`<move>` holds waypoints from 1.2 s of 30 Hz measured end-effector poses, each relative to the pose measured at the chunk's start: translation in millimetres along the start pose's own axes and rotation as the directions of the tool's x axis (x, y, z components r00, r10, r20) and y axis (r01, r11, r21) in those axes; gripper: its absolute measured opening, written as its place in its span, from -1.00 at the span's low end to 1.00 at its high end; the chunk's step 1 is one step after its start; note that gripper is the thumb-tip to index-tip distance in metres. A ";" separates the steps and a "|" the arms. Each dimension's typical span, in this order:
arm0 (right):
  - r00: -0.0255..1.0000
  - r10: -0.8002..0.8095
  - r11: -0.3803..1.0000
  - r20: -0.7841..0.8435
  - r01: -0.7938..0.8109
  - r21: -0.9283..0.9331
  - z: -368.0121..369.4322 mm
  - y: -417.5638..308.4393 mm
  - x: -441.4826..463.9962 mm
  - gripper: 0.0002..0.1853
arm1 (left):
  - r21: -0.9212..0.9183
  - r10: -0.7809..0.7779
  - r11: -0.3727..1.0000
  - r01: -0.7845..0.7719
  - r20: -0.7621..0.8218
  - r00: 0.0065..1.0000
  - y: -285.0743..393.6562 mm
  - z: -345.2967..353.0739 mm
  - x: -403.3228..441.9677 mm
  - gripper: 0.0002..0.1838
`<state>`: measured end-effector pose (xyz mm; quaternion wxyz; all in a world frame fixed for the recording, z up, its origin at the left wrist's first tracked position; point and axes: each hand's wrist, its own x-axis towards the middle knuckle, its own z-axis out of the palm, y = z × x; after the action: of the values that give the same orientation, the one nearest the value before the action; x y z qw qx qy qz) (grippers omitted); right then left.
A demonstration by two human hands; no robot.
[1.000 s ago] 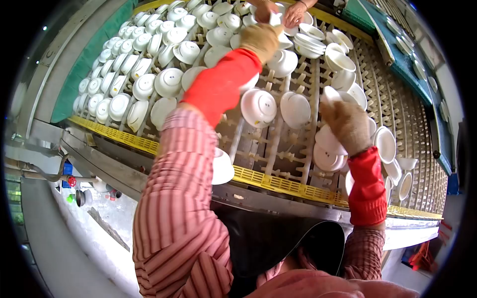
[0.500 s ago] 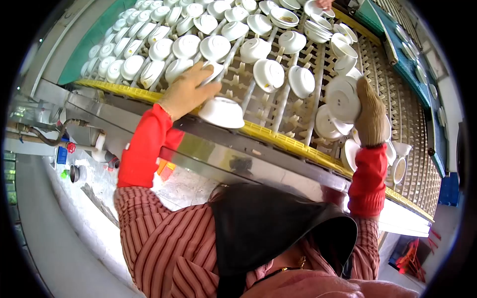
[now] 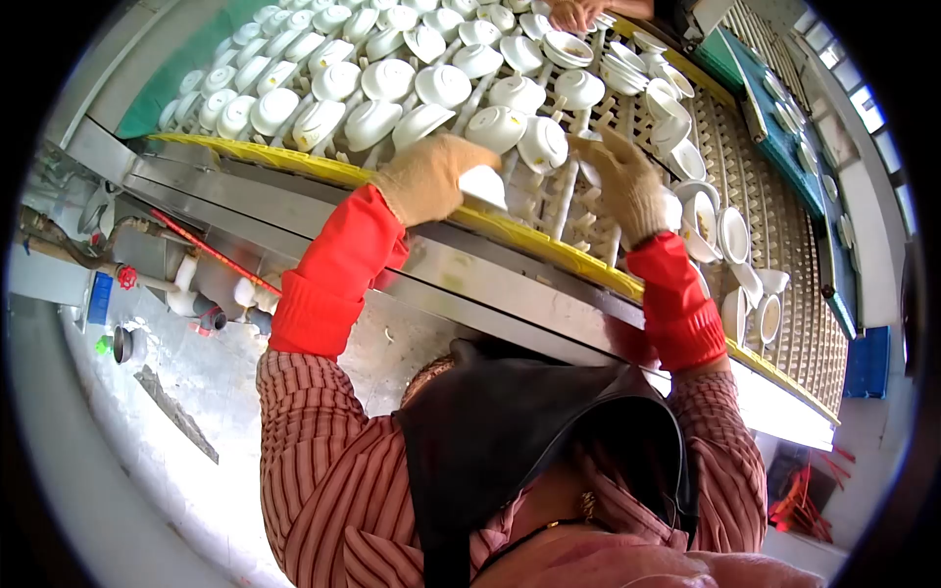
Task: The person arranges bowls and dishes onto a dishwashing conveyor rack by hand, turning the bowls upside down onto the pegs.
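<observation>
My left hand (image 3: 436,178), in a tan glove with a red cuff, is closed on the edge of a white bowl (image 3: 483,186) at the belt's yellow front edge. My right hand (image 3: 622,181), gloved alike, curls its fingers over another white bowl (image 3: 589,174), mostly hidden behind them. Between the hands, upside-down bowls lean on the pegs, among them one bowl (image 3: 542,145) with a yellow spot. Right of my right hand, several bowls (image 3: 732,235) stand on edge or lie tilted, some with food residue.
The pegged conveyor (image 3: 784,265) carries rows of upturned white bowls (image 3: 387,80) at left. A yellow strip (image 3: 598,269) borders its near side. Another person's hand (image 3: 571,14) is at the far edge. A blue-green belt (image 3: 774,127) with dishes runs along the right.
My right hand has left the bowls at the right and moved left to one near the middle. My left hand has shifted right onto the front bowl. The other person's hand reaches further in.
</observation>
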<state>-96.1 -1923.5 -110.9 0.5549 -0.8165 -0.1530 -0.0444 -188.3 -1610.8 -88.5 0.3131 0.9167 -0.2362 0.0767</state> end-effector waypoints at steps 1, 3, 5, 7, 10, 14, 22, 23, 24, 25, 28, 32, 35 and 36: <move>0.983 -0.176 0.942 -0.059 0.151 -0.300 -22.0 7.6 -6.9 -0.38 | 0.032 -0.040 0.999 0.043 -0.090 0.995 1.1 0.6 -0.5 -0.56; 0.967 -0.252 0.597 0.031 0.181 -0.781 -68.9 0.4 -13.1 -0.24 | 0.015 -0.179 0.983 0.184 -0.164 0.970 -14.7 9.1 4.4 -0.57; 0.917 -0.396 0.393 0.044 0.212 -0.895 -107.3 24.2 -25.5 -0.24 | -0.163 -0.229 0.969 0.187 -0.301 0.926 -10.5 9.5 6.4 -0.56; 0.985 0.158 0.556 -0.069 -0.147 -0.818 -131.7 18.2 -40.5 -0.31 | -0.379 -0.441 0.872 0.309 -0.336 0.832 15.6 3.5 17.5 -0.47; 0.998 0.004 0.566 -0.062 -0.053 -0.822 -161.8 82.0 -47.2 -0.39 | -0.124 -0.210 0.977 0.171 -0.483 0.850 7.6 23.4 39.2 -0.48; 0.997 0.048 0.563 -0.060 -0.077 -0.823 -158.4 71.2 -55.1 -0.50 | 0.334 0.130 0.942 -0.045 -0.237 0.963 29.1 71.5 63.5 -0.42; 0.977 0.173 0.760 -0.125 -0.213 -0.614 -182.6 65.0 -59.4 -0.53 | 0.089 -0.170 0.984 0.155 0.193 0.966 37.7 37.1 41.6 -0.56; 0.955 0.255 0.861 -0.153 -0.296 -0.413 -186.6 67.3 -60.4 -0.51 | 0.055 -0.271 0.962 0.267 0.107 0.957 36.5 21.9 41.1 -0.59; 0.927 0.339 0.911 -0.163 -0.367 -0.190 -191.3 65.9 -62.1 -0.50 | 0.237 -0.271 0.936 0.262 0.009 0.962 27.6 7.8 40.6 -0.50; 0.894 0.422 0.906 -0.152 -0.420 0.042 -196.5 64.4 -63.0 -0.48 | 0.356 -0.192 0.905 0.235 -0.152 0.970 19.6 -1.8 37.8 -0.41; 0.934 0.316 0.901 -0.168 -0.351 -0.256 -201.2 64.3 -62.2 -0.42 | 0.677 -0.302 0.675 0.293 -0.109 0.947 -42.0 -19.6 31.0 -0.37; 0.965 -0.257 0.811 -0.046 0.190 -0.553 -195.0 19.0 -51.3 -0.57 | 0.721 -0.514 0.586 0.371 -0.023 0.858 -40.1 -15.8 47.5 -0.34; 0.893 -0.439 0.686 0.102 0.406 -0.604 -186.2 12.1 -42.7 -0.51 | 0.659 -0.653 0.615 0.433 0.119 0.748 -26.1 -16.7 61.5 -0.33; 0.883 -0.454 0.704 0.119 0.437 -0.559 -173.4 4.4 -41.2 -0.55 | 0.573 -0.702 0.632 0.521 0.138 0.699 -5.3 -19.0 59.0 -0.28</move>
<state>-117.0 -2092.7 -58.8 0.2591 -0.8823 -0.3173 -0.2319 -133.9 -1618.2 -59.3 0.0288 0.9868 0.0712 -0.1425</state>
